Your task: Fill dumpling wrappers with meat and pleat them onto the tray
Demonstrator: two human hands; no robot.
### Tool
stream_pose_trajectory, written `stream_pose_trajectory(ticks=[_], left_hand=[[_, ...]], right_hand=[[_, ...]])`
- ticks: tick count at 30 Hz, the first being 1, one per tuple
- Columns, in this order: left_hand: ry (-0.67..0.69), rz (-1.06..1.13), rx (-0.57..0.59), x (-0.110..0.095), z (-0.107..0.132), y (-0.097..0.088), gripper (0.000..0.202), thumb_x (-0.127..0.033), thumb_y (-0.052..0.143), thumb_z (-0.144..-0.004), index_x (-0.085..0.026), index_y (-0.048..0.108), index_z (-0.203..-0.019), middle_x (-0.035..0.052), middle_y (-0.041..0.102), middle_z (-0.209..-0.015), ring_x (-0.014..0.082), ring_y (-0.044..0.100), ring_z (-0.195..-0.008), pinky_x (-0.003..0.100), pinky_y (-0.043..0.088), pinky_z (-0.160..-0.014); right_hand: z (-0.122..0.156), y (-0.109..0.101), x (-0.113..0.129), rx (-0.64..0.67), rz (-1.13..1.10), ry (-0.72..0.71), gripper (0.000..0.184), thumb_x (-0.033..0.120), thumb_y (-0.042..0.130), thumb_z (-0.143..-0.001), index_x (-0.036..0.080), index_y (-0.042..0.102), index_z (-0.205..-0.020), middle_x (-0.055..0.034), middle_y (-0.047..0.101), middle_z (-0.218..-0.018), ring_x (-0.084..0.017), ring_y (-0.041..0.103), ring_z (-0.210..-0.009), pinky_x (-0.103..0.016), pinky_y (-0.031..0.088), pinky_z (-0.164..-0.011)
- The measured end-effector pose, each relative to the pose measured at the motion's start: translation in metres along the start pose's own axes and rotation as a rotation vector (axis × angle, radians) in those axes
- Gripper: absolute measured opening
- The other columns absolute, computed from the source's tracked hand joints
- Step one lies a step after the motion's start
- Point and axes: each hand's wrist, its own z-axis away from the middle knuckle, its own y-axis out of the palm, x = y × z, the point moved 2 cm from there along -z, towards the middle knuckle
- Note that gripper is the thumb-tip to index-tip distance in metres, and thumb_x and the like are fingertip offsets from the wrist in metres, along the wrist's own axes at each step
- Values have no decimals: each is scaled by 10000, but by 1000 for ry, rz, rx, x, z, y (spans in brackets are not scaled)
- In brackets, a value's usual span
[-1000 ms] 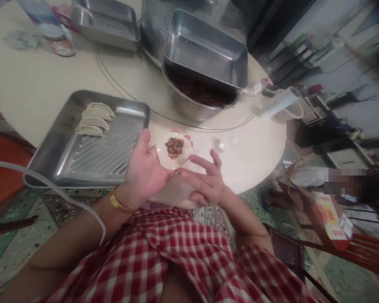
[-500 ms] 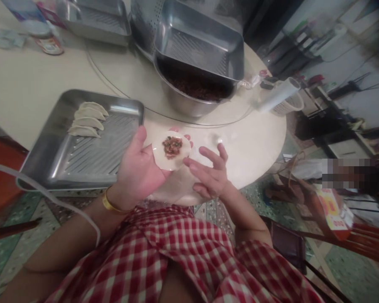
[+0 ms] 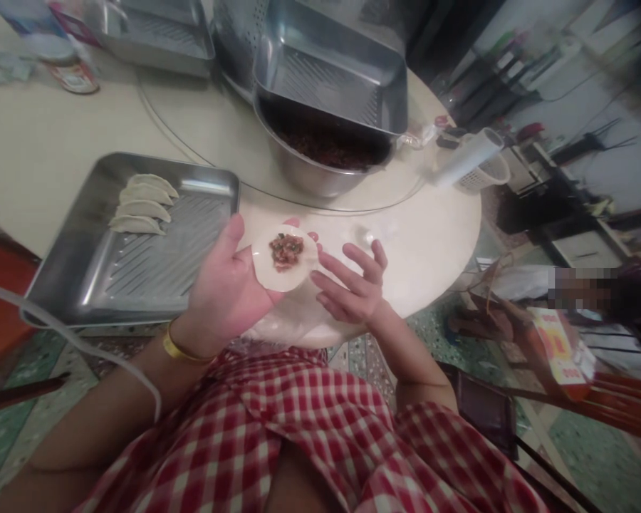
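My left hand (image 3: 224, 292) cradles a round white dumpling wrapper (image 3: 284, 258) with a dab of reddish meat filling at its centre; the fingers curl under it. My right hand (image 3: 352, 288) is beside it on the right, fingers spread, the fingertips touching the wrapper's right edge. Both hands hover over the near edge of the round cream table (image 3: 43, 149). To the left lies a metal tray (image 3: 192, 249) with several folded dumplings (image 3: 139, 206) at its far left corner.
A steel bowl (image 3: 310, 174) of dark filling stands behind the hands, an empty metal pan (image 3: 331, 78) tilted on it. Another pan (image 3: 154, 35) and a jar (image 3: 72, 75) sit at the back left. A white tube (image 3: 467, 157) and basket are at right. A white cable (image 3: 85, 335) crosses my left arm.
My right hand has slid up from the wrapper's lower edge to its right edge. The view has shifted slightly; the left hand keeps holding the wrapper.
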Motion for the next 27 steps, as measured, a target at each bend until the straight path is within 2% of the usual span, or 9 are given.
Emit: stream_pose_trajectory(ticks=[4, 8, 10, 13, 15, 19, 22, 25, 27], left_hand=[[-15, 7, 42, 1, 1, 0, 651, -591, 298, -996, -112, 576, -1339, 127, 684, -1267, 301, 521, -1341, 433, 418, -1121], [-22, 5, 38, 1, 2, 5, 648, -598, 281, -1003, -119, 602, -1297, 86, 698, -1244, 305, 494, -1363, 397, 417, -1113], [-13, -3, 5, 1, 1, 4, 667, -597, 248, -1005, -110, 597, -1297, 106, 708, -1215, 306, 513, -1348, 414, 413, -1122], [-8, -9, -13, 0, -2, -1, 679, -594, 238, -1001, -102, 565, -1336, 140, 714, -1185, 304, 550, -1316, 451, 408, -1134], [-9, -4, 19, 0, -4, -5, 669, -600, 267, -993, -116, 557, -1353, 128, 714, -1190, 304, 556, -1310, 446, 411, -1135], [-4, -13, 72, 1, -5, -8, 667, -593, 308, -987, -94, 564, -1347, 137, 712, -1200, 304, 575, -1287, 416, 444, -1108], [-15, -21, 89, 2, -2, -4, 669, -586, 316, -989, -77, 555, -1352, 151, 707, -1209, 299, 593, -1263, 411, 460, -1087], [-29, -18, 85, 2, 1, 0, 646, -572, 288, -1006, -99, 558, -1354, 107, 712, -1211, 274, 601, -1250, 368, 471, -1063], [-27, -22, 55, 2, 0, 1, 652, -566, 245, -1015, -103, 579, -1331, 102, 721, -1192, 267, 621, -1221, 362, 488, -1038]], right_hand=[[0, 0, 1, -103, 10, 17, 258, 417, 519, -928, 348, 681, -1116, 51, 700, -1241, -151, 398, -1445, -416, 262, -1251], [5, 11, 4, 1, 59, -3, 298, 463, 575, -904, 458, 630, -1197, 92, 687, -1259, -169, 436, -1417, -481, 176, -1275], [8, 12, 4, 27, 41, -28, 309, 484, 589, -896, 471, 621, -1203, 96, 693, -1246, -178, 479, -1381, -497, 138, -1282], [9, 7, 2, -63, 9, -43, 223, 456, 593, -902, 418, 670, -1107, 93, 698, -1231, -154, 449, -1403, -444, 224, -1270], [8, 4, 1, -127, 4, -30, 199, 389, 623, -891, 387, 682, -1081, 80, 696, -1243, -140, 421, -1421, -403, 286, -1247], [5, 4, 1, -138, -5, 57, 300, 367, 624, -894, 400, 637, -1192, 53, 691, -1266, -160, 431, -1417, -438, 329, -1220], [4, 6, 4, -120, -33, 84, 279, 347, 615, -902, 384, 640, -1178, 64, 698, -1255, -148, 419, -1426, -427, 319, -1230], [4, 7, 10, -108, -46, 9, 202, 279, 606, -904, 348, 674, -1082, 92, 689, -1274, -143, 417, -1432, -406, 281, -1254], [5, 9, 15, -84, -45, -75, 197, 291, 617, -901, 350, 672, -1081, 104, 666, -1316, -157, 425, -1429, -421, 255, -1266]])
